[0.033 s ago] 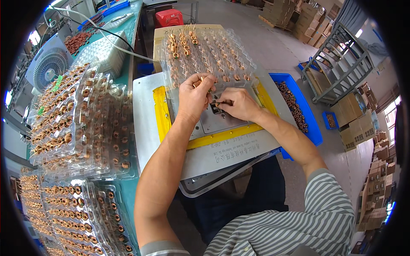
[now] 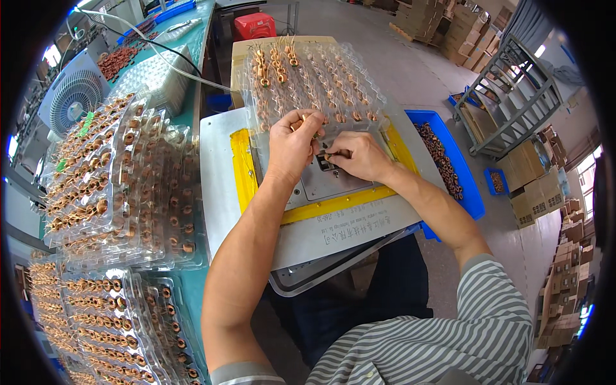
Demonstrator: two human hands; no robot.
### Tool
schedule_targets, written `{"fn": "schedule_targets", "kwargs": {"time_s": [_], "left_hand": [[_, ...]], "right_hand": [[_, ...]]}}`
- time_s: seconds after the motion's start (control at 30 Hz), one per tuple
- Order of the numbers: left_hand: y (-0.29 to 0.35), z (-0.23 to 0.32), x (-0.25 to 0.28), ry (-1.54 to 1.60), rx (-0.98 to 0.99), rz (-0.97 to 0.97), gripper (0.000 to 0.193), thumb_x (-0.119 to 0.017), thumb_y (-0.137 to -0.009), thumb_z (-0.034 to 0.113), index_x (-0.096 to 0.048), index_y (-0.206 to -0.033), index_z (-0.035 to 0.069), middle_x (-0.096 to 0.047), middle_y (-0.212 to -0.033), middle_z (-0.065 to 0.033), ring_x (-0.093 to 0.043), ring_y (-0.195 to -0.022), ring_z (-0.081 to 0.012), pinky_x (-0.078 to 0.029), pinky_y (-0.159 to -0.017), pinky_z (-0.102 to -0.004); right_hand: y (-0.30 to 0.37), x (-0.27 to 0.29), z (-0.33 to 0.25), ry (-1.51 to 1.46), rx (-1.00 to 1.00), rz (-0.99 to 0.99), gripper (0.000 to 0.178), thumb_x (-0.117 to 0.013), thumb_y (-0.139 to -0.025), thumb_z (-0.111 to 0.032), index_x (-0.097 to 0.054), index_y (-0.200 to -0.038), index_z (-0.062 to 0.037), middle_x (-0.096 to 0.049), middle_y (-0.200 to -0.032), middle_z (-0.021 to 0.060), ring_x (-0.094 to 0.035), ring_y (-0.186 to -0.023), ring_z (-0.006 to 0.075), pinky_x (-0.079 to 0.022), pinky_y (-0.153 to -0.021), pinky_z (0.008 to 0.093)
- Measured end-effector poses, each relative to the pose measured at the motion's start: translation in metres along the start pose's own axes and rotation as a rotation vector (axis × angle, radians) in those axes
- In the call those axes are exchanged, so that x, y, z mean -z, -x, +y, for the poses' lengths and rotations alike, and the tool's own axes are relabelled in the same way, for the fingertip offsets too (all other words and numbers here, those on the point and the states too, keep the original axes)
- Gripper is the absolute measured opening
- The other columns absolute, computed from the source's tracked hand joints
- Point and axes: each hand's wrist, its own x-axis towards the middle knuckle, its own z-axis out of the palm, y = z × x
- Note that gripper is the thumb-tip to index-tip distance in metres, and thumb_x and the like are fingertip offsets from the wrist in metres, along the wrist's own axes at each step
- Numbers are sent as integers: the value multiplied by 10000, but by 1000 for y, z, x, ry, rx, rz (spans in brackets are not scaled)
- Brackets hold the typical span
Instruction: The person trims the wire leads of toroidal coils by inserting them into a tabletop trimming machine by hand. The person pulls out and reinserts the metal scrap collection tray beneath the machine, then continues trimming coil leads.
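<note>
My left hand (image 2: 294, 144) is closed above the metal work plate (image 2: 343, 188), its thumb and fingers pressed around copper-coloured wire (image 2: 298, 124). Most of that piece is hidden in the grip. Beside it, my right hand (image 2: 360, 156) pinches a small ring core, largely covered by the fingertips, at a small black fixture (image 2: 325, 164) set in the plate. Just beyond both hands lies a clear plastic tray (image 2: 296, 90). Copper-wound ring coils (image 2: 278, 67) with long leads fill its far left rows, and small copper-coloured parts sit in the other rows.
Yellow tape (image 2: 242, 170) borders the plate. On the left stand stacked trays of coils (image 2: 96, 186) and a fan (image 2: 74, 96). A blue bin of ring cores (image 2: 471, 196) is at the right, with a wheeled rack (image 2: 507, 96) and cardboard boxes (image 2: 539, 196) farther off.
</note>
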Motion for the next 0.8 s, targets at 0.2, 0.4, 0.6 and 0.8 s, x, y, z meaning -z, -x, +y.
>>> {"fn": "schedule_targets", "kwargs": {"time_s": [0.2, 0.4, 0.6, 0.8], "left_hand": [[0, 0, 1, 4, 11, 4, 199, -650, -896, 211, -638, -989, 36, -611, -754, -32, -497, -477, -71, -323, -366, -206], [0, 0, -1, 24, 13, 31, 191, -677, -848, 206, -658, -934, 37, -612, -723, -18, -503, -472, -66, -335, -374, -216], [0, -2, -1, 23, 17, 13, 208, -655, -882, 202, -635, -984, 21, -612, -754, -36, -498, -479, -74, -324, -365, -210], [0, -1, 1, 33, 37, -31, 209, -655, -883, 206, -639, -988, 27, -609, -750, -30, -498, -478, -74, -318, -361, -206]], "right_hand": [[-4, 5, -1, -10, -13, -55, 131, -730, -745, -68, -696, -860, -16, -666, -806, 132, -654, -742, 295, -517, -679, 380], [-2, 4, 5, -8, 40, -54, 121, -730, -742, -48, -689, -850, -12, -657, -803, 128, -643, -717, 288, -512, -662, 367], [-1, 1, -5, 25, 38, -36, 125, -726, -724, -28, -687, -841, -8, -657, -808, 124, -642, -740, 292, -514, -670, 370], [1, -1, -5, 33, 51, -11, 144, -723, -736, -33, -688, -873, -11, -663, -824, 134, -650, -761, 299, -523, -698, 373]]}}
